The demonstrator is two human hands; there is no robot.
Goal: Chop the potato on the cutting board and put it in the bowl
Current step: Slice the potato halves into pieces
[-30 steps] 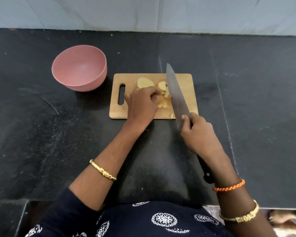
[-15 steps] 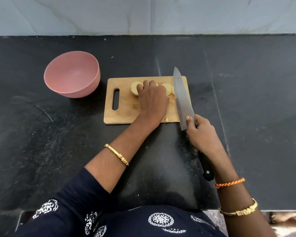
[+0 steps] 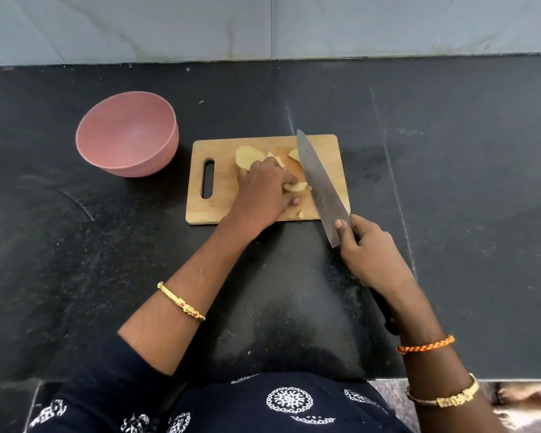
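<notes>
Gripping the knife (image 3: 322,185) by its handle, my right hand (image 3: 370,254) stays nearest, forefinger on the blade. Farther off, my left hand (image 3: 264,195) curls over potato (image 3: 295,186) pieces mid cutting board (image 3: 263,145): firm, wet, probably slippery, light, so I'd pinch them flat-side down. Bowl (image 3: 127,134) waits far left.

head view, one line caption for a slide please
Left hand steadies pale potato pieces on wooden cutting board; right hand holds steel knife; pink bowl empty.
</notes>
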